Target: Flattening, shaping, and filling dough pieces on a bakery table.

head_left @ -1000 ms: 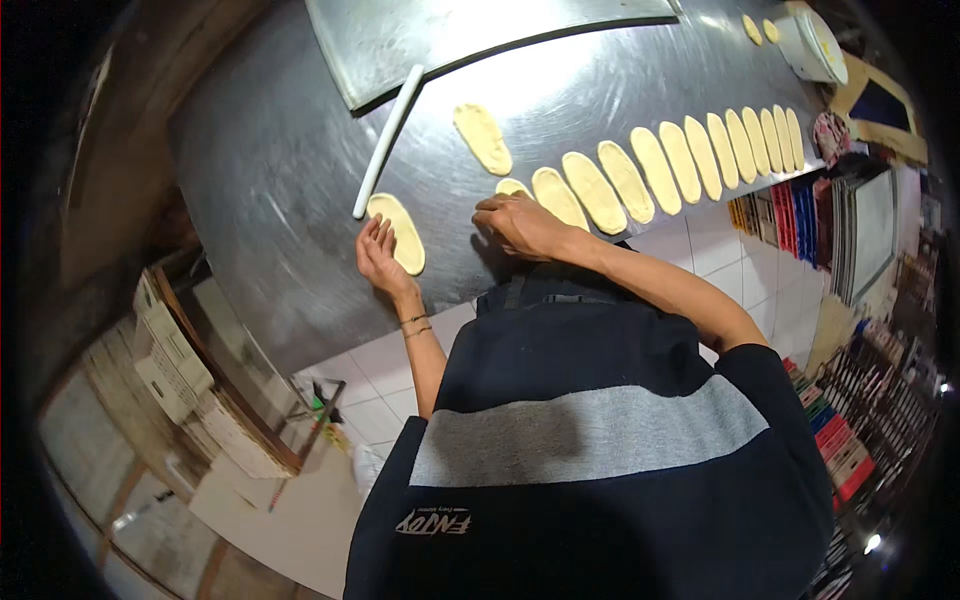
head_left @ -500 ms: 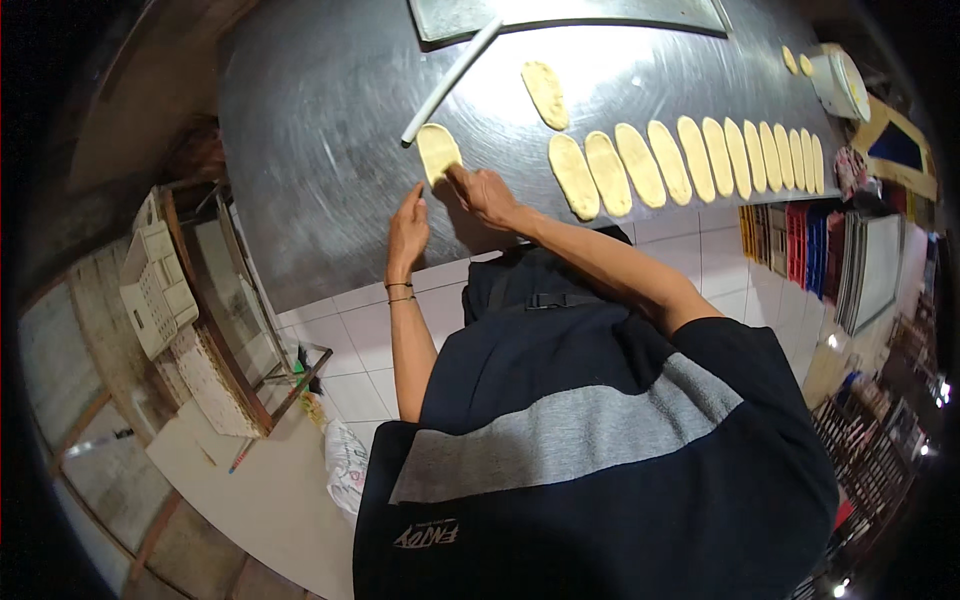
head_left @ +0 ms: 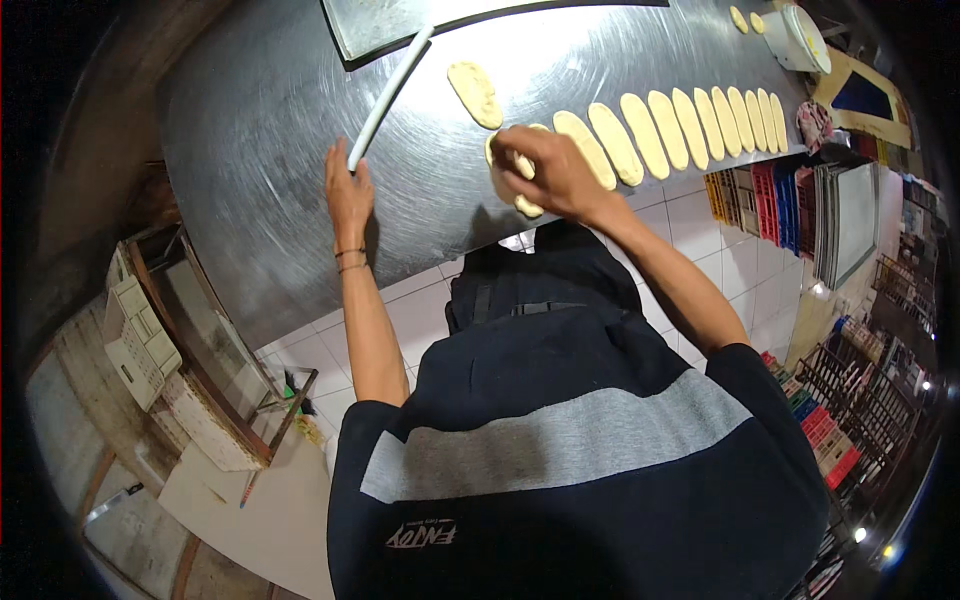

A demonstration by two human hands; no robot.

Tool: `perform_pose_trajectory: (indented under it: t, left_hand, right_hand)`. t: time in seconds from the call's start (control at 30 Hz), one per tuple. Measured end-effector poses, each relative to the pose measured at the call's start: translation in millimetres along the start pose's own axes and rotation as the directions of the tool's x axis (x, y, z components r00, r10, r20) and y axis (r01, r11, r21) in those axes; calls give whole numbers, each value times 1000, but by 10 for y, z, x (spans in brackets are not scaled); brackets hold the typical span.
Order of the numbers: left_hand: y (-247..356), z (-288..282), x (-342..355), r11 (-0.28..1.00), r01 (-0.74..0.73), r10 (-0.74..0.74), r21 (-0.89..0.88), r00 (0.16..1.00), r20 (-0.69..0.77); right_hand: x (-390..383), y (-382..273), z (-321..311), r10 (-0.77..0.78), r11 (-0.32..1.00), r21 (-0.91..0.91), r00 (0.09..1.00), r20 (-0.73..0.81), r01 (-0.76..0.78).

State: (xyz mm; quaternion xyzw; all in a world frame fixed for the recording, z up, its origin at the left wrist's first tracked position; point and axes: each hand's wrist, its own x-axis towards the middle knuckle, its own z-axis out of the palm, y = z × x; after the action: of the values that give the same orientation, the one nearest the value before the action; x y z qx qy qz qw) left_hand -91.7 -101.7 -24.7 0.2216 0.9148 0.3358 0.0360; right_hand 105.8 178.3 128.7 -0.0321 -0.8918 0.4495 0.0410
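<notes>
My left hand point(head_left: 347, 190) is at the near end of a long pale rolling pin point(head_left: 393, 87), fingers extended and apart around its tip; whether it touches the pin is unclear. My right hand point(head_left: 550, 175) is curled over an oval piece of flattened dough point(head_left: 528, 205) at the left end of a long row of similar dough pieces point(head_left: 637, 130); the fingertips and their contact with the dough are partly hidden. Another oval piece point(head_left: 475, 95) lies by itself above the row. All rest on the steel table point(head_left: 250, 200).
A metal tray point(head_left: 490, 10) lies at the back. A white bucket point(head_left: 795, 45), two small dough pieces point(head_left: 740, 20) and a cloth point(head_left: 813, 125) are at the right. Stacked crates point(head_left: 760, 200) and sheet trays point(head_left: 845, 220) stand below; a plastic crate point(head_left: 140, 340) is at left.
The dough piece that lay beside the pin at the left has moved right to the row with my right hand. My left hand has moved up to the pin's end.
</notes>
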Motion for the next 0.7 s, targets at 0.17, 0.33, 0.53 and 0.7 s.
perform_pose_trajectory:
  t: [0.17,0.33,0.53,0.7]
  left_hand:
    - [268,359,90,948,14,-51,319,993,109]
    - [403,536,-115,955,148,-142,259,989,-43]
    - [920,612,-86,925,252,-195,285,957,-213]
    - [1651,913,479,988,-78,80,-130,997,16]
  right_hand:
    - [339,351,-556,-176,967,-214,969,-175,137]
    - [719,995,-543,-158,980,-156,953,-258,121]
    - [771,1857,-235,40,979,-201,999,-27,-45]
    - [696,2013,-201,73,995,-67,996,-50,-76]
